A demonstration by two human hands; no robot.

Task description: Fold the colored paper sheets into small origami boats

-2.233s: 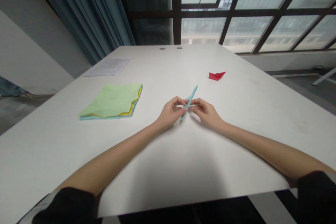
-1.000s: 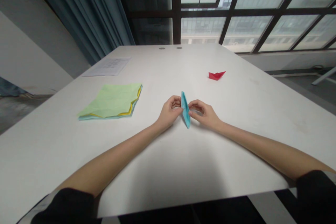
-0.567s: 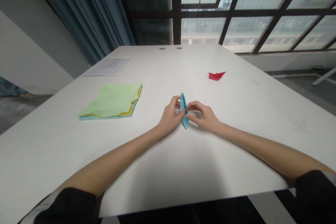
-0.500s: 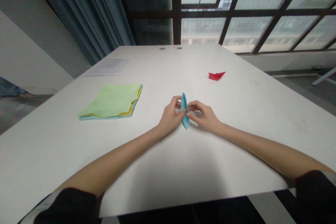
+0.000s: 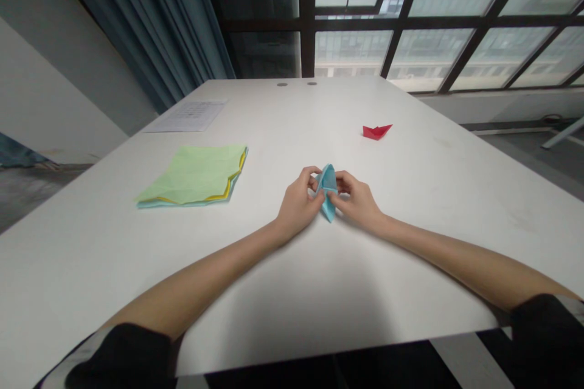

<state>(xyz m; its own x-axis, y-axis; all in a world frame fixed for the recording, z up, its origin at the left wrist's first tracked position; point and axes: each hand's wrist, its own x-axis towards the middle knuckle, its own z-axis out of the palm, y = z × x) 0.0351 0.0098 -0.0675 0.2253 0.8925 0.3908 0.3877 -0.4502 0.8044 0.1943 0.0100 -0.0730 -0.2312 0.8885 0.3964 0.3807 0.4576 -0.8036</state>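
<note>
Left hand point(image 5: 298, 203) and right hand point(image 5: 358, 199) both pinch the folded blue paper point(image 5: 327, 189), spreading it just above the desk point(image 5: 410, 237).

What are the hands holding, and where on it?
A folded blue paper, pinched near its middle: left hand on its left side, right hand on its right.

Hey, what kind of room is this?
Likely an office or meeting room: long white table with round cable holes, tall black-framed windows facing another building, blue-grey curtains. Left hand and right hand pinch folded light-blue paper.
</note>
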